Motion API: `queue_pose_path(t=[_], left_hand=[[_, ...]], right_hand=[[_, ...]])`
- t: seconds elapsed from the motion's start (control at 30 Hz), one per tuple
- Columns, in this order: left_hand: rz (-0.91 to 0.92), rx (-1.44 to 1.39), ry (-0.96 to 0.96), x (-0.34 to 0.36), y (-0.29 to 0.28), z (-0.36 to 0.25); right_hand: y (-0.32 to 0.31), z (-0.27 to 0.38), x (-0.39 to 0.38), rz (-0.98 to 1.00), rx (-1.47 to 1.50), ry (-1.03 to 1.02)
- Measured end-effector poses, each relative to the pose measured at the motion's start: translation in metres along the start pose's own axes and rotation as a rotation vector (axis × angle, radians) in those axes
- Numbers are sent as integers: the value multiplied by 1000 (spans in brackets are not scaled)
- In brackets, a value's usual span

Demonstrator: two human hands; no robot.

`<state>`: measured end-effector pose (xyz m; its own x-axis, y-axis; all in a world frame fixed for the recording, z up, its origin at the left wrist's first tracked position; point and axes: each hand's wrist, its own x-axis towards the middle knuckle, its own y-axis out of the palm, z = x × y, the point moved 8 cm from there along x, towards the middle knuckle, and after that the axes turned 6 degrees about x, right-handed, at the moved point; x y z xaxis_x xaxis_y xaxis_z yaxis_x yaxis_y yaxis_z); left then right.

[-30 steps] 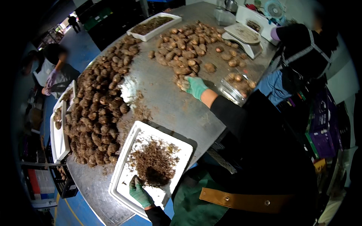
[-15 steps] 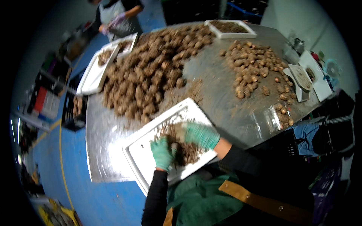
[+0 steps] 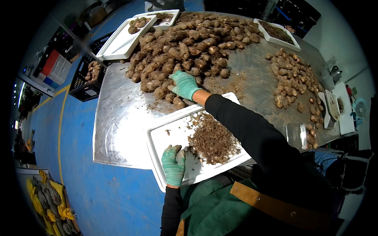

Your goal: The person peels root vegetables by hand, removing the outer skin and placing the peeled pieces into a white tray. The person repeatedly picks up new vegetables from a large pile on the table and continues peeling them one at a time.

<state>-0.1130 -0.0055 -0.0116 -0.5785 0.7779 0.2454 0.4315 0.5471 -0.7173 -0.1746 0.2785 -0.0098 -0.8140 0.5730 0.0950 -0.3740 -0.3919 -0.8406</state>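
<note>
My right hand [image 3: 185,84], in a green glove, reaches across to the big heap of dirt-covered tubers [image 3: 208,55], with fingers curled round one tuber near the heap's front edge. My left hand [image 3: 173,166], also gloved, rests at the left side of a white tray [image 3: 157,141] nearest me, its fingers loosely bent and apart, holding nothing that shows. Beside it in the tray lies a mound of brown root scraps and soil [image 3: 212,139].
On the metal table [image 3: 112,129] are other white trays [image 3: 118,41], a pile of cleaner tubers [image 3: 289,78], a scale [image 3: 330,106] and a clear container [image 3: 295,135]. Left of it stand a black crate [image 3: 82,84] and yellow-grey bags [image 3: 49,200] on blue floor [image 3: 90,196].
My right hand has moved from the smaller right-hand pile, through the tray's scraps, to the big heap. My left hand has drawn back to the tray's left side. The view has turned.
</note>
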Motion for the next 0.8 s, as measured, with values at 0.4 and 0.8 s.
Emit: queue_pose_path(t=[0.4, 0.8], left_hand=[[-119, -444, -295, 12, -24, 32], [215, -857, -77, 60, 38, -83]], right_hand=[[-25, 42, -49, 74, 687, 50], [-86, 21, -231, -293, 440, -78]])
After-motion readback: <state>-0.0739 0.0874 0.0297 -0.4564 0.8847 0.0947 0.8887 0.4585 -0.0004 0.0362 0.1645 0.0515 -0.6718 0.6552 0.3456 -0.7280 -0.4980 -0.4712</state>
